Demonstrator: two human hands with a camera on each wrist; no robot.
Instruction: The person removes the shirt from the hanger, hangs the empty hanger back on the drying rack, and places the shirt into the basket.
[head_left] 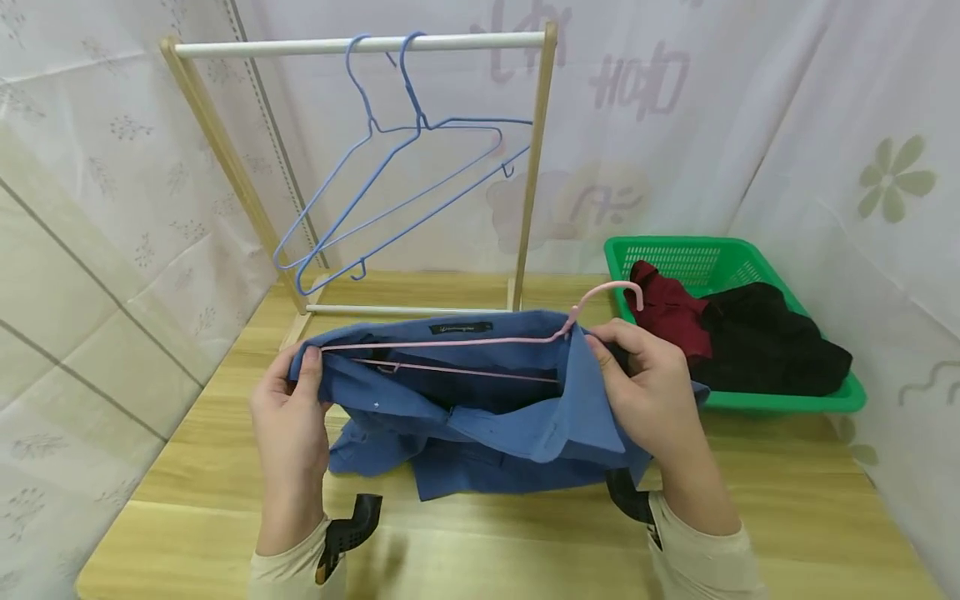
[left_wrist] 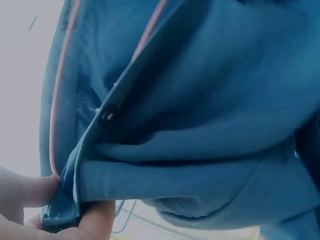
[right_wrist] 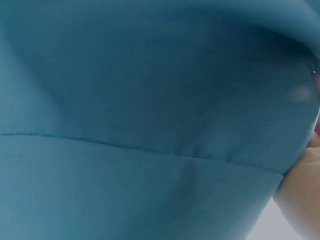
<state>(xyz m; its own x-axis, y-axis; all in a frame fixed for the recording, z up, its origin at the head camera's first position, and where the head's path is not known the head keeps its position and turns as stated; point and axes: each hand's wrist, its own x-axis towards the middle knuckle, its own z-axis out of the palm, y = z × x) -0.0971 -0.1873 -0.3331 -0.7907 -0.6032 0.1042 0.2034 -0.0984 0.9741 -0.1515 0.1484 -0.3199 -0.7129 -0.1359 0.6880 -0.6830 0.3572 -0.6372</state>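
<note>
A blue shirt point(head_left: 517, 433) with a dark neck label hangs over the table between both hands. A pink clothes hanger point(head_left: 450, 342) lies inside its opening, hook rising on the right above the collar. My left hand point(head_left: 288, 417) pinches the shirt's left edge by the hanger's end, thumb on top. In the left wrist view a dark button point(left_wrist: 109, 116) shows on the shirt's edge. On the other side, my right hand point(head_left: 652, 392) grips the cloth near the hook, thumb on the collar. Blue cloth fills most of the right wrist view, hiding most of that hand.
Behind the shirt stands a wooden rack point(head_left: 536, 167) with a white rail point(head_left: 300, 47) carrying two blue hangers point(head_left: 360, 187). To the right, a green basket point(head_left: 787, 402) holds dark red cloth point(head_left: 667, 308) and black cloth point(head_left: 772, 342). A wood-grain table point(head_left: 480, 542) lies beneath.
</note>
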